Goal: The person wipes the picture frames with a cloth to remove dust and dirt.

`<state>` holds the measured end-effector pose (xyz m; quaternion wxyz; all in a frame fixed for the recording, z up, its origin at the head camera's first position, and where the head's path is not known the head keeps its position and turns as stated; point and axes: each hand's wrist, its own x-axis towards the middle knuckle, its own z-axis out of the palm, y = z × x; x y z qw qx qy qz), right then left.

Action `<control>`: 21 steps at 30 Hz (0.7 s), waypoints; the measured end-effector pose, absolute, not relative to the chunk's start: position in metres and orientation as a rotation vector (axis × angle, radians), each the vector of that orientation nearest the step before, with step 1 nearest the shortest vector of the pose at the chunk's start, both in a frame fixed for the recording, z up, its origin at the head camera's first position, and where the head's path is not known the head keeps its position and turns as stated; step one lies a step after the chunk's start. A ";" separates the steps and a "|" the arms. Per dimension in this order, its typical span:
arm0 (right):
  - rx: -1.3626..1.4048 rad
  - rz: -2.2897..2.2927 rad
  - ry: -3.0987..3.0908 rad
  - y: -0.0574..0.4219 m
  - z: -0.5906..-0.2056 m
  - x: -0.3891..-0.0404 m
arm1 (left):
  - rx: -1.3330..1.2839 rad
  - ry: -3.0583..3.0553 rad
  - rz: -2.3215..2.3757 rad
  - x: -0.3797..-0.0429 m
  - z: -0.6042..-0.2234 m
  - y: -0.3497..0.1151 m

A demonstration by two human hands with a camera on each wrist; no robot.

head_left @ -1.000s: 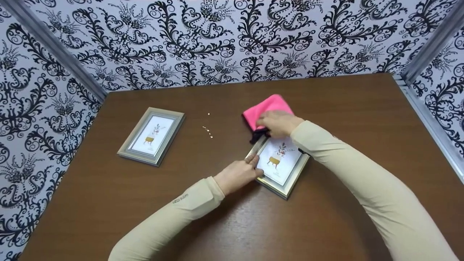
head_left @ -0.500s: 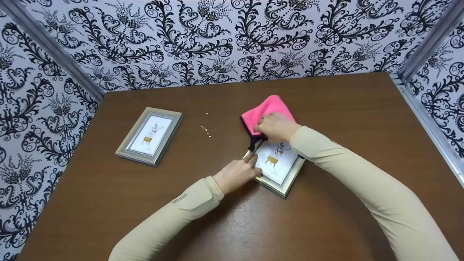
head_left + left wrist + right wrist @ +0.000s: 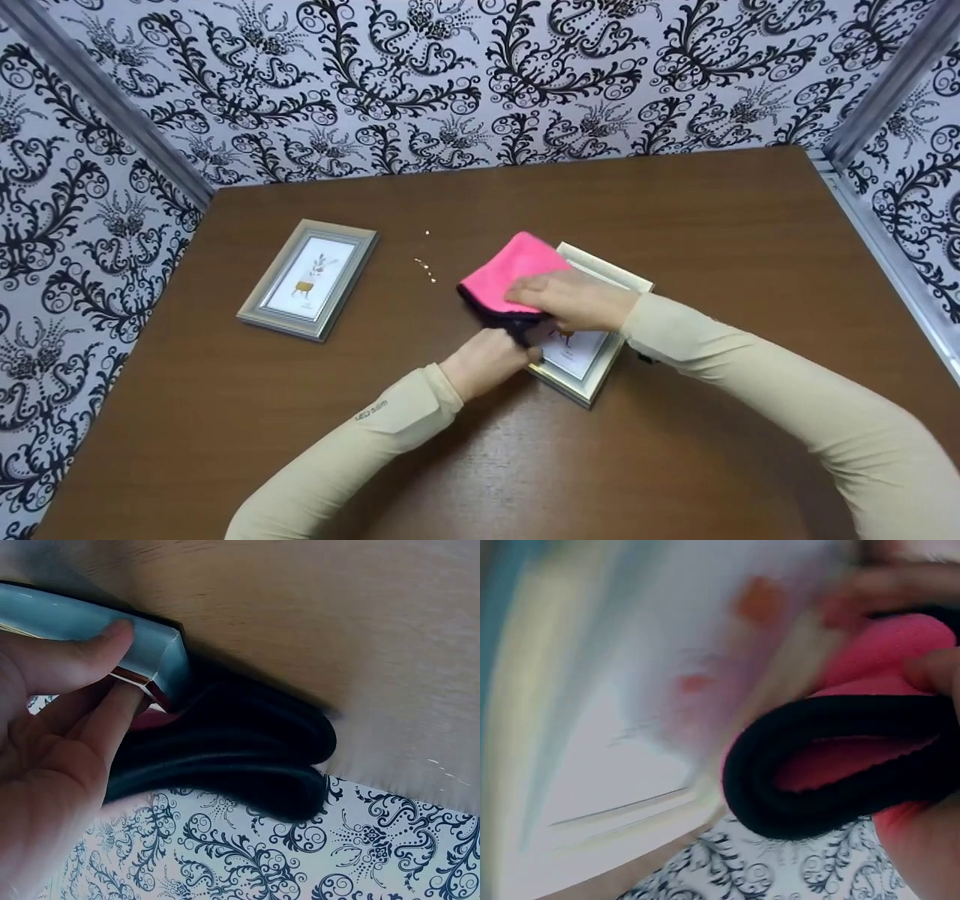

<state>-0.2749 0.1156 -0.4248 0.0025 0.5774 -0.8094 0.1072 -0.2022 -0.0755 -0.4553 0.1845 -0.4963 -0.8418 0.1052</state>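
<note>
My left hand (image 3: pixel 489 364) grips the near left edge of a silver-gold picture frame (image 3: pixel 577 358) lying on the table. In the left wrist view its thumb lies on top of the frame's moulding (image 3: pixel 156 641), with fingers against the side. My right hand (image 3: pixel 577 300) holds a folded pink cloth (image 3: pixel 517 266) with black edging over the frame's left side. That cloth hides part of the frame and some of my left fingers. In the right wrist view the cloth's black edging (image 3: pixel 765 772) forms a loop beside the blurred picture (image 3: pixel 645 712).
A second, similar picture frame (image 3: pixel 307 279) lies to the left on the brown wooden table (image 3: pixel 420 480). Several small pale specks (image 3: pixel 426 266) are on the wood between the frames. Black-and-white patterned walls (image 3: pixel 405 90) stand behind and at the sides.
My right hand has carried the pink cloth from the frame's top end toward me and left, down to my left hand. The left hand keeps its grip on the picture frame.
</note>
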 end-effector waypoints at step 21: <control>1.408 -0.026 -2.890 0.147 -0.429 -0.288 | -1.432 -2.439 0.291 -0.203 -0.452 -0.077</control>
